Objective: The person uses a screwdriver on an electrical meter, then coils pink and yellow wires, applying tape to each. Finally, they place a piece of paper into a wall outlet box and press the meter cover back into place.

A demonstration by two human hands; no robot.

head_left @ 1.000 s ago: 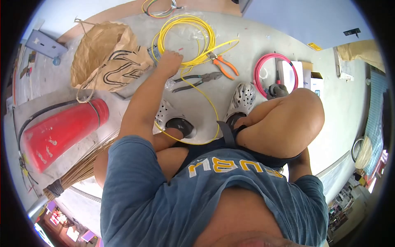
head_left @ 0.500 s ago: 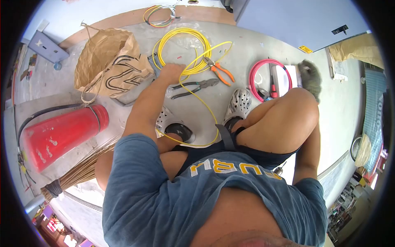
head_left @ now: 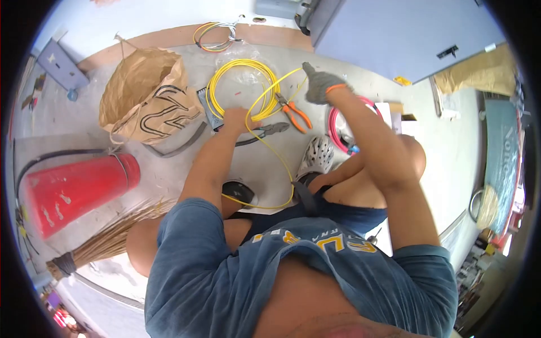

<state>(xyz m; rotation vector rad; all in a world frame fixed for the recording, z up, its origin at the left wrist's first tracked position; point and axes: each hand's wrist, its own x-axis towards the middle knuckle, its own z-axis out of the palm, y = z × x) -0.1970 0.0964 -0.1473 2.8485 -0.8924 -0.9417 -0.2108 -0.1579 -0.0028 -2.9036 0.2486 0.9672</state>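
Observation:
A coil of yellow wire [head_left: 211, 90] lies on the floor in front of me. My bare left hand [head_left: 239, 118] is closed on the coil's near edge, its fingertips partly hidden. In a grey work glove, my right hand [head_left: 320, 85] pinches the raised free end of the wire to the right of the coil. Orange-handled pliers [head_left: 297, 116] lie between my hands, their jaws against the coil. Dark-handled pliers [head_left: 271, 130] rest just nearer, partly covered by my left hand. A loose length of wire loops down between my feet.
A brown paper bag [head_left: 169, 115] and a red fire extinguisher [head_left: 81, 191] are at left, with a stick broom [head_left: 107, 239] nearer. A red wire coil [head_left: 333, 127] lies behind my right forearm. A grey cabinet [head_left: 389, 39] stands far right.
My gloved right hand has come from beside my right knee up and leftward to the yellow wire's end, now pinched. My left hand stays at the coil. The view has shifted slightly.

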